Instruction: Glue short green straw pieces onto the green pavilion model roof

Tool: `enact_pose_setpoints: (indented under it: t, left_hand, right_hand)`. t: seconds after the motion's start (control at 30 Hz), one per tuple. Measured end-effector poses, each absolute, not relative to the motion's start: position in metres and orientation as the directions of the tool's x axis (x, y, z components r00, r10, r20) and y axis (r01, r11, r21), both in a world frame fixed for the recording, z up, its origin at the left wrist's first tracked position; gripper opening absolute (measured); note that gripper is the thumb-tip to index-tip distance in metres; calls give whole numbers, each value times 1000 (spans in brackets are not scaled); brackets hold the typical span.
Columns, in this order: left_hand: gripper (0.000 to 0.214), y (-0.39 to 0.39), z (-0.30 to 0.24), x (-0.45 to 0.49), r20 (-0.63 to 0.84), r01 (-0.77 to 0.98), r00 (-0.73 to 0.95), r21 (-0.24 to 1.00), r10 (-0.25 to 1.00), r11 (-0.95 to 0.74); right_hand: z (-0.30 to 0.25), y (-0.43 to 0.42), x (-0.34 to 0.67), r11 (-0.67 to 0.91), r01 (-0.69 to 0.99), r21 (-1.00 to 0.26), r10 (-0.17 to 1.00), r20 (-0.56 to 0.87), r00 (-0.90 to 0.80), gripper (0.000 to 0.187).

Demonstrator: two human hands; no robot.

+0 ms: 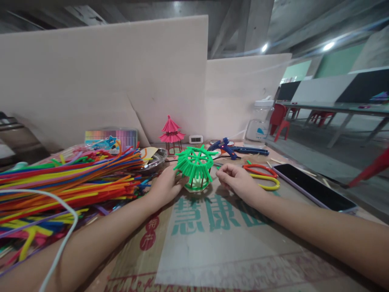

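Note:
A small green pavilion model [196,166], with a spoked roof of fuzzy pipe-cleaner strips on thin dark posts, stands upright on the printed sheet. My left hand [168,182] closes on its left side, fingers partly hidden behind it and thumb at its lower edge. Just right of the model and apart from it, my right hand [235,180] is curled, thumb and fingertips pinched together. Whatever may be between those fingertips is too small to make out. Behind the model stands a pink pavilion [172,134] with a tiered roof.
Bundles of colourful pipe cleaners [69,182] cover the left side, beside a metal bowl [154,158]. At right lie scissors [267,182] with red and yellow handles and a phone [313,186]. A blue glue gun [225,148] and a clear bottle [258,123] are behind.

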State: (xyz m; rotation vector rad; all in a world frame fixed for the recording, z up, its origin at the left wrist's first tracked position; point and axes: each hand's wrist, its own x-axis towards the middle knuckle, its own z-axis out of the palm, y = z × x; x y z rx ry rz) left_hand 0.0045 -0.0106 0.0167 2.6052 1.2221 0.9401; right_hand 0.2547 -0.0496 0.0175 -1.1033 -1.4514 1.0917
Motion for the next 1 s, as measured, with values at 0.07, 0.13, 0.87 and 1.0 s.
enact_pose_setpoints:
  t: [0.07, 0.13, 0.87, 1.0]
  left_hand:
    - [31, -10, 16, 4, 492, 647, 488, 350, 721, -677]
    - [32, -10, 17, 4, 489, 647, 489, 352, 722, -676]
    - [38, -9, 15, 3, 486, 648, 496, 345, 720, -679]
    - [37, -10, 16, 3, 475, 655, 491, 353, 731, -669]
  right_hand:
    - [17, -48, 254, 184, 113, -976, 980, 173, -101, 38]
    - [14, -47, 255, 191, 118, -975, 980, 181, -88, 35]
    - [17, -53, 251, 241, 101, -965, 959, 221, -177, 16]
    - [18, -54, 251, 238, 44, -970, 958, 226, -178, 10]
